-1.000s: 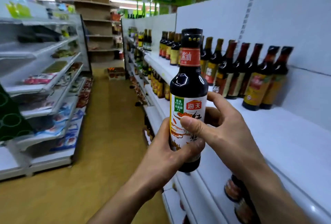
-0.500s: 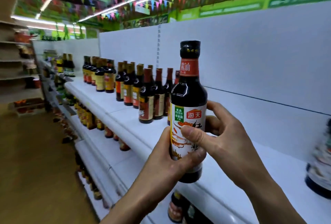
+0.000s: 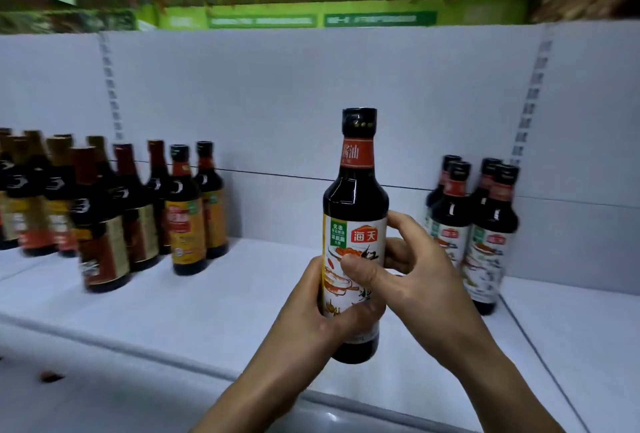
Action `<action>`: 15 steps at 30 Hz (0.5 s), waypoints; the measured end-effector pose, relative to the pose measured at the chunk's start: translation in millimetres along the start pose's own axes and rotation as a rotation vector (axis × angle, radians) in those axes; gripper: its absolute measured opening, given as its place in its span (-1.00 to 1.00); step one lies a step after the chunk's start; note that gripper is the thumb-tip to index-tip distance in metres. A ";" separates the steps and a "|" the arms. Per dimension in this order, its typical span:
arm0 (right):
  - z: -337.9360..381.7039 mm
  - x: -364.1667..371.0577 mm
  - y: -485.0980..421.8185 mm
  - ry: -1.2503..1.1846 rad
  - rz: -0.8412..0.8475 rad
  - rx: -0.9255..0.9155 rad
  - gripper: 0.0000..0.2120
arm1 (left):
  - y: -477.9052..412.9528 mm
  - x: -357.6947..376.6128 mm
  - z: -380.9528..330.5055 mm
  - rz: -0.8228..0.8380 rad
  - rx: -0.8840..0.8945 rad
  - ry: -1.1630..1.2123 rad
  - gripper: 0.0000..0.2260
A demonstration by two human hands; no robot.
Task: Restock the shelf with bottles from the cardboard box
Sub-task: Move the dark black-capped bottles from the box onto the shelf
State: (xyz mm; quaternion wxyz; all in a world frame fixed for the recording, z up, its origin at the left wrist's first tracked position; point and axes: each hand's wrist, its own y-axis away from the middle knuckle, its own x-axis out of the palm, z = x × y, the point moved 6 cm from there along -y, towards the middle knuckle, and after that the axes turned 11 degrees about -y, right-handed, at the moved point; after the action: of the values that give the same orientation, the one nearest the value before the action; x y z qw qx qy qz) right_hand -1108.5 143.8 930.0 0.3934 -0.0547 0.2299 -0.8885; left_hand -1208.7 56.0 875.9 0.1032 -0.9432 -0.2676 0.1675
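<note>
I hold a dark soy sauce bottle (image 3: 356,204) upright in front of the white shelf (image 3: 214,304), above its front part. It has a black cap, a red neck band and a white label. My left hand (image 3: 311,314) wraps its lower body from the left. My right hand (image 3: 412,269) grips the label from the right, thumb across the front. Several bottles of the same kind (image 3: 474,224) stand on the shelf just right of my hands. The cardboard box is out of view.
A crowd of dark bottles with yellow and red labels (image 3: 114,210) fills the shelf's left part. Bare shelf lies between the two groups. The white back panel (image 3: 311,93) rises behind, with slotted uprights (image 3: 530,96). Coloured bunting hangs overhead.
My view has swung right from the aisle to face the shelf squarely. The bottle stays in both hands, held the same way, and the same-label bottles on the right have come into view.
</note>
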 end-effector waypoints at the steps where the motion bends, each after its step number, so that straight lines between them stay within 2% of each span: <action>1: -0.3 -7.9 2.4 0.013 -0.028 0.003 -0.39 | -4.3 7.4 0.5 0.029 0.004 0.007 -0.53; 8: -2.5 -67.8 17.6 0.118 -0.207 0.030 -0.48 | -33.7 66.5 -3.7 0.231 0.024 0.051 -0.49; 12: -6.1 -98.1 22.5 0.168 -0.256 0.044 -0.48 | -48.6 97.9 -4.4 0.297 0.015 0.068 -0.54; 15: -14.0 -121.6 24.4 0.176 -0.279 0.072 -0.48 | -60.4 120.6 -5.7 0.328 0.009 0.073 -0.48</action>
State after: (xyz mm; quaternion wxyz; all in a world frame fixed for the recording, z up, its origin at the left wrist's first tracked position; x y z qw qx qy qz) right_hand -1012.7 222.7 916.7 0.2463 0.0059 0.2216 -0.9435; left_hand -1138.5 170.9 867.0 0.0882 -0.9793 -0.1056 0.1486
